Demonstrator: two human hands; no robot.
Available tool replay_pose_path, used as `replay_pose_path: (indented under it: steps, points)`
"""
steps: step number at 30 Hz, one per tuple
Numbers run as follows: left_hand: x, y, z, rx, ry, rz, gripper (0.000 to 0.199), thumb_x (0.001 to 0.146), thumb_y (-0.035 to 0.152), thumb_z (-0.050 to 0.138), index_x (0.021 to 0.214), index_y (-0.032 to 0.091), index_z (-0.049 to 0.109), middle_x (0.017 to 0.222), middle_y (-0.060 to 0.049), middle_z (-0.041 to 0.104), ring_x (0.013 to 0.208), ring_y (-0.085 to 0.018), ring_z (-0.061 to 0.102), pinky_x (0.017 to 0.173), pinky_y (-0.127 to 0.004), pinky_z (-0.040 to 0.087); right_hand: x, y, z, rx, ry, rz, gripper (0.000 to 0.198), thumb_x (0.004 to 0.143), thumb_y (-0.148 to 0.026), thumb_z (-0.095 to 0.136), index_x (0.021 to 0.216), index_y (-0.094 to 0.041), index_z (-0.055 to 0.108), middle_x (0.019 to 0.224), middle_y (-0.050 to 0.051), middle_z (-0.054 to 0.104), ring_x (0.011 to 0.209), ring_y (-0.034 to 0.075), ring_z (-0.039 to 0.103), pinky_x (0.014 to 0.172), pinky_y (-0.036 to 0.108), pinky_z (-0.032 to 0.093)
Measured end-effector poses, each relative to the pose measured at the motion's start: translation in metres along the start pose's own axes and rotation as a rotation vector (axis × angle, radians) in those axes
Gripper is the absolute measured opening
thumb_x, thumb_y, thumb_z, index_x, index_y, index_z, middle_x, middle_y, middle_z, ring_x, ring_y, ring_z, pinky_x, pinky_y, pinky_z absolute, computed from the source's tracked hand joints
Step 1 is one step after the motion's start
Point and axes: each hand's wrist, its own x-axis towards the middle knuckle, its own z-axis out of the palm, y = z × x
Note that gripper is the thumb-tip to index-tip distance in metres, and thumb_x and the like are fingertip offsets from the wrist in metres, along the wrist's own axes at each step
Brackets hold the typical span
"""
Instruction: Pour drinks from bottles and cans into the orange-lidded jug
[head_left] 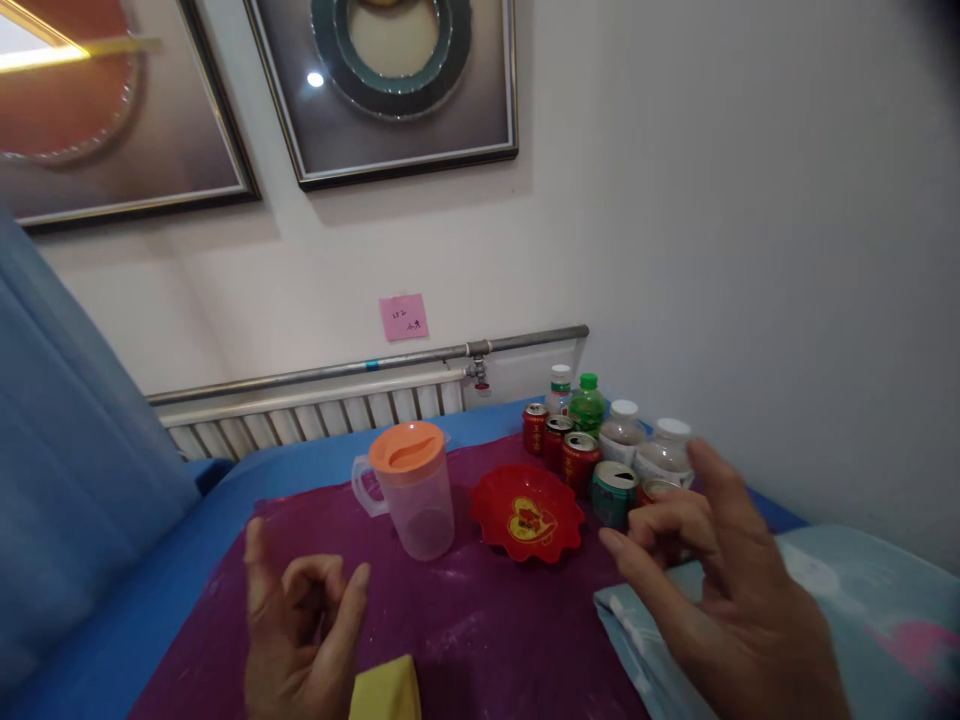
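Observation:
My left hand is raised over the purple cloth with its index finger pointing up, thumb apart and other fingers curled; nothing is in it. Close by its right side lies a yellow block-like thing, cut off by the lower edge. My right hand is held up the same way, empty, in front of a light blue folded cloth. Between and beyond the hands stand a clear plastic pitcher with an orange lid and a red scalloped plate with a yellow heart-shaped print.
Several drink cans, one a green can, and several bottles, including a green bottle, stand at the back right. The purple cloth covers a blue surface. Behind are a radiator and pipe; a blue curtain hangs left.

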Motion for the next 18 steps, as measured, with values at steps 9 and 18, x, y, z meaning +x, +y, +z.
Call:
replay_pose_path:
  steps: [9,18]
  points:
    - [0.033,0.005,0.014,-0.087,0.011,-0.222,0.078,0.073,0.035,0.076,0.143,0.034,0.042,0.072,0.007,0.051,0.064,-0.006,0.049,0.062,-0.013,0.044,-0.001,0.007,0.013,-0.08,-0.085,0.031,0.068,0.09,-0.033,0.05,0.152,-0.027,0.023,0.068,-0.004,0.058,0.054,0.013,0.058,0.05,0.022,0.047]
    - [0.11,-0.045,0.067,-0.288,0.268,-0.284,0.05,0.073,0.023,0.065,0.122,0.02,0.056,0.099,-0.002,0.059,0.094,-0.012,0.058,0.09,-0.028,0.044,-0.006,0.012,0.019,-0.078,-0.203,-0.02,0.034,0.087,-0.033,0.057,0.12,-0.027,0.062,0.08,0.003,0.067,0.074,0.018,0.067,0.051,0.022,0.054]
